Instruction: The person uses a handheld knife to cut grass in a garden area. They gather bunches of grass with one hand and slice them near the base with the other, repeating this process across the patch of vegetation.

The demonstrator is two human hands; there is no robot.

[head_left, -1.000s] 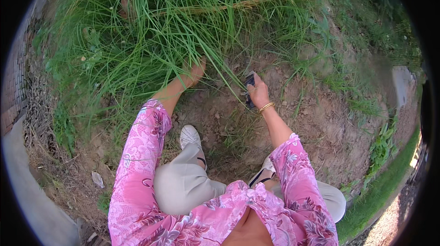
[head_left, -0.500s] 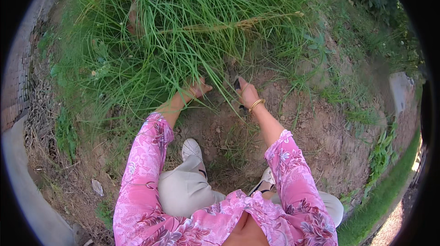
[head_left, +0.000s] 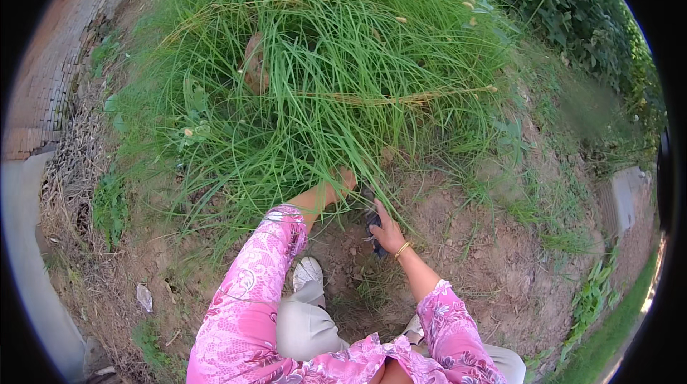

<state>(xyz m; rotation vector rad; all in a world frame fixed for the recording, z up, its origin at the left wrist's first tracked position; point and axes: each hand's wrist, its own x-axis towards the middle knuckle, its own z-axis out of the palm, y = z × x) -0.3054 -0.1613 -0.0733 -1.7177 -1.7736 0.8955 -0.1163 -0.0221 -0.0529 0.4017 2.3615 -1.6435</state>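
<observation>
My left hand reaches into the front edge of a thick clump of long green grass. Blades cross over it and hide its fingers, so their grip cannot be made out. Close by on the right, my right hand is closed around a dark-handled hand tool, apparently wrapped in dark material. Its narrow dark front end points towards the grass base beside my left hand. The tool's exact kind is unclear.
Bare soil with small weeds lies right of my feet. A reddish-brown lump shows within the clump. Paving bricks and a pale concrete edge run along the left. A pale block and leafy bushes stand right.
The view has shifted, so the clump and hands appear lower. My left hand has moved closer to my right. More of the dark tool shows at my right hand.
</observation>
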